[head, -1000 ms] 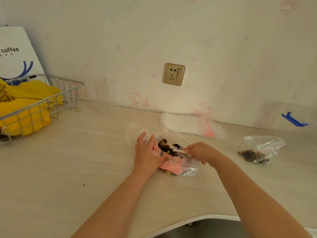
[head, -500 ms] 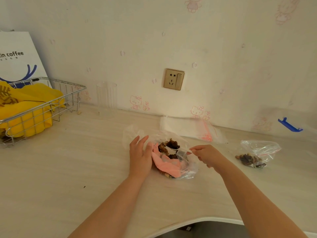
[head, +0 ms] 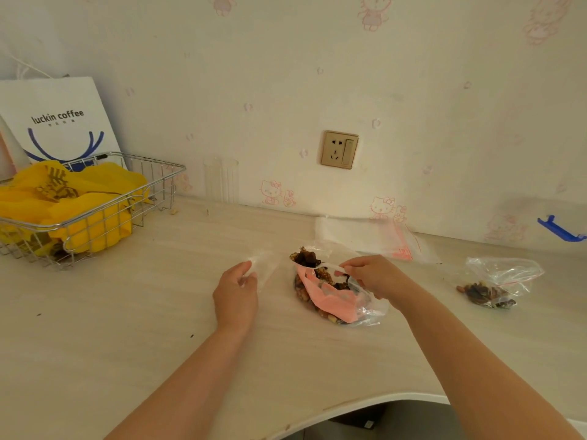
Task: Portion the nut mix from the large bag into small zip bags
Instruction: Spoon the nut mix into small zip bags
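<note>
The large bag [head: 333,300], clear plastic with a pink panel, lies on the table's middle with brown nut mix showing at its open mouth. My right hand [head: 374,274] pinches a white scoop [head: 320,265] loaded with nut mix just above that mouth. My left hand [head: 236,290] holds a small clear zip bag [head: 263,265] to the left of the large bag. A small bag with nut mix in it [head: 495,284] sits at the far right. A stack of flat zip bags with red strips [head: 374,239] lies by the wall.
A wire basket [head: 95,214] with yellow bags stands at the left, a white paper coffee bag [head: 60,122] behind it. A clear plastic cup [head: 221,179] stands at the wall. A blue clip [head: 560,231] lies far right. The table edge curves inward at the bottom right.
My left hand left the large bag and moved left, taking hold of a small clear bag. My right hand lifted the scoop with nut mix out of the large bag.
</note>
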